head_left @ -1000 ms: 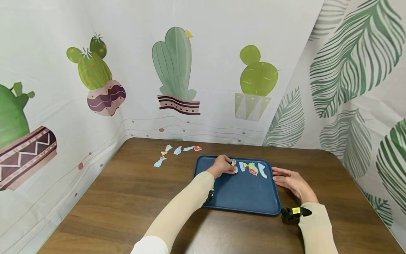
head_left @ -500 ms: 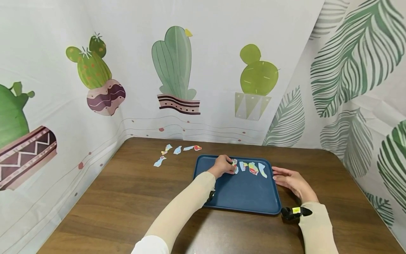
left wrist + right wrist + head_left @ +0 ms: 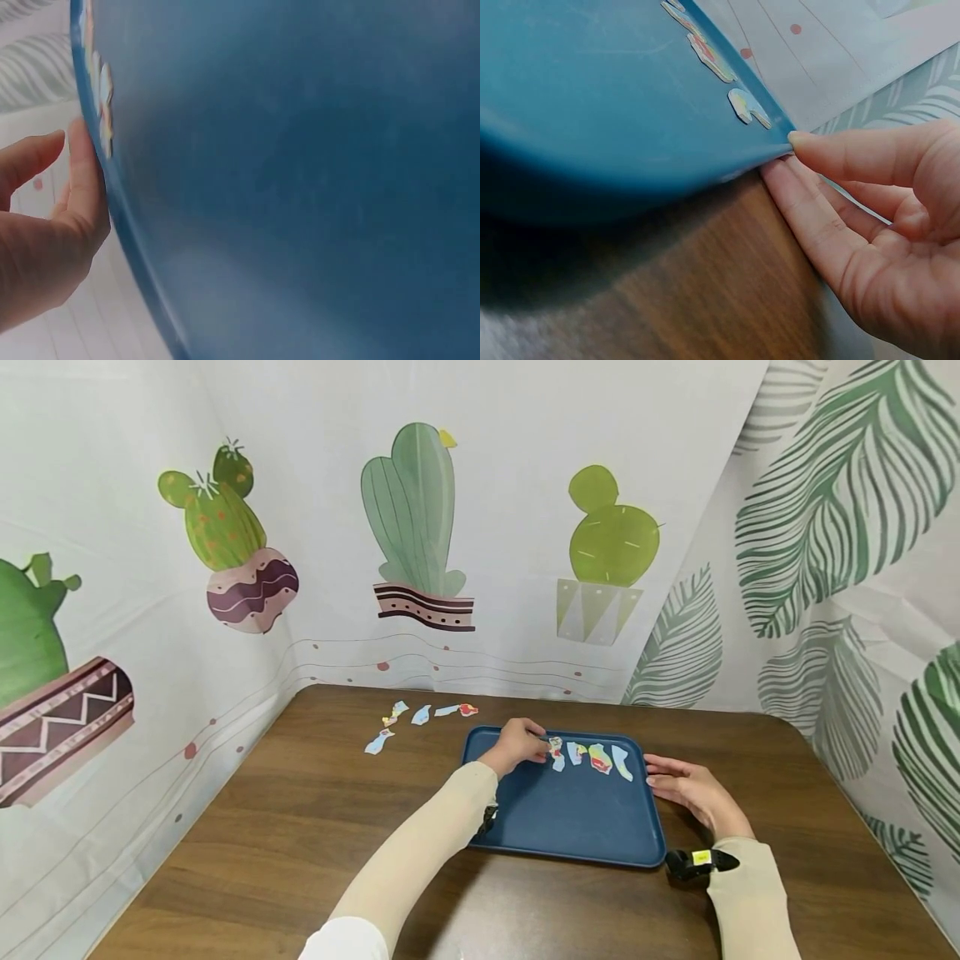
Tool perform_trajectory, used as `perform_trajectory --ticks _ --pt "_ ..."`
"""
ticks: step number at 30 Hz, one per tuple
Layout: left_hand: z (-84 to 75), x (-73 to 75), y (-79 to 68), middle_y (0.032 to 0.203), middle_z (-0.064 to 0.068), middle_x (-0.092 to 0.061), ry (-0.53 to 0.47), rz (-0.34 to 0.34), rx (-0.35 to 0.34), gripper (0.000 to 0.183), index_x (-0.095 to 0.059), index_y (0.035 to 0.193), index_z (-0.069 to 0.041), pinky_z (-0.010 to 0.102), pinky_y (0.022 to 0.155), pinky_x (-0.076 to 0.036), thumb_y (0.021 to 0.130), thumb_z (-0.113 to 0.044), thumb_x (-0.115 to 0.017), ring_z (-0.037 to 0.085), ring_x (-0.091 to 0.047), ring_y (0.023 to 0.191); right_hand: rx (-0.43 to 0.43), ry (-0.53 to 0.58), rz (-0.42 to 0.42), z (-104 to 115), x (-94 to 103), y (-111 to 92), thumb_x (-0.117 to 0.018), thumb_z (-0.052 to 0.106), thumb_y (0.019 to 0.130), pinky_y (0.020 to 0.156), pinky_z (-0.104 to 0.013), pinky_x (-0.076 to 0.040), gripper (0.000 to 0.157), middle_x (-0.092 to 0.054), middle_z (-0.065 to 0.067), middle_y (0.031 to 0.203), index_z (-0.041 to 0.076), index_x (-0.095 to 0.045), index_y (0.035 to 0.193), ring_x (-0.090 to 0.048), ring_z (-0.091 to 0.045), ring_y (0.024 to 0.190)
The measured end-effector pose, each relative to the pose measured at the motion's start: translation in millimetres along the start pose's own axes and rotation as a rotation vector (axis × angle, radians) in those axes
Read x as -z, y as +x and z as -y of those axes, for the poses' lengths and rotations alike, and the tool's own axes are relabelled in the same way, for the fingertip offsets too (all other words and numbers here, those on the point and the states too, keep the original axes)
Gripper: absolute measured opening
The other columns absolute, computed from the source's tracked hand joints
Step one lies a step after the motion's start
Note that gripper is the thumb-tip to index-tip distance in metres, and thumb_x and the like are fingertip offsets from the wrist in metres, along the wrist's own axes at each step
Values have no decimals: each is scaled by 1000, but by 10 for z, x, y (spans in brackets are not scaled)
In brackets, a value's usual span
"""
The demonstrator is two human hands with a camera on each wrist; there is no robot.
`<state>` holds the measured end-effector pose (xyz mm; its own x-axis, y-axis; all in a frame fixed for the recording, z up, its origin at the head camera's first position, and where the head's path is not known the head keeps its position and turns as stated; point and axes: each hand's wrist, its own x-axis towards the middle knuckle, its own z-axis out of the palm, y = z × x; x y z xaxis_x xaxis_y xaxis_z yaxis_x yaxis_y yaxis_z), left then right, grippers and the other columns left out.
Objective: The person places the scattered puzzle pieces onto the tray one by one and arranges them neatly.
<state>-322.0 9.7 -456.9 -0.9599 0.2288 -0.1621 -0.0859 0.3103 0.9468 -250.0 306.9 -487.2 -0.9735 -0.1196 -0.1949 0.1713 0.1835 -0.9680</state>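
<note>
A blue tray point(image 3: 577, 818) lies on the table. Along its far side sit several flat, irregular pieces with coloured print, among them a red-and-yellow piece point(image 3: 599, 758) and a curved pale-blue piece point(image 3: 622, 763). Just left of a narrow red-and-blue piece point(image 3: 557, 754) is my left hand point(image 3: 521, 745); its thumb and fingers are apart in the left wrist view, with nothing between them. Straight fingers of my right hand point(image 3: 693, 789) touch the tray's right rim near its far corner, also seen in the right wrist view. The left hand's contact with the tray is unclear.
More loose pieces lie on the wooden table point(image 3: 300, 810) beyond the tray's left side, including a pale-blue piece point(image 3: 422, 715) and a red-ended piece point(image 3: 468, 710). Behind the table hangs a white cloth point(image 3: 510, 527) printed with cacti and leaves.
My left hand has let go of the narrow red-and-blue piece and drawn slightly left and away, leaving it in the row on the tray. The right hand stays at the rim.
</note>
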Motion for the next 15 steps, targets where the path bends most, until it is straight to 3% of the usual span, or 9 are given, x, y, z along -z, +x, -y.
perform_trajectory --ticks 9,15 --pt "-27 464 -3 104 26 -64 -62 53 -79 32 -57 120 13 47 89 -54 90 4 -62 45 -61 102 -3 29 11 40 -37 -33 -64 6 92 87 -28 -56 65 -52 -23 127 -10 -31 145 -64 -8 94" --pt "-22 834 -33 107 24 -64 -77 1 -73 30 -59 119 10 48 93 -52 91 3 -63 44 -60 106 -9 27 9 39 -17 -18 -66 8 91 86 -27 -55 65 -56 -17 124 -9 -32 145 -65 -7 94"
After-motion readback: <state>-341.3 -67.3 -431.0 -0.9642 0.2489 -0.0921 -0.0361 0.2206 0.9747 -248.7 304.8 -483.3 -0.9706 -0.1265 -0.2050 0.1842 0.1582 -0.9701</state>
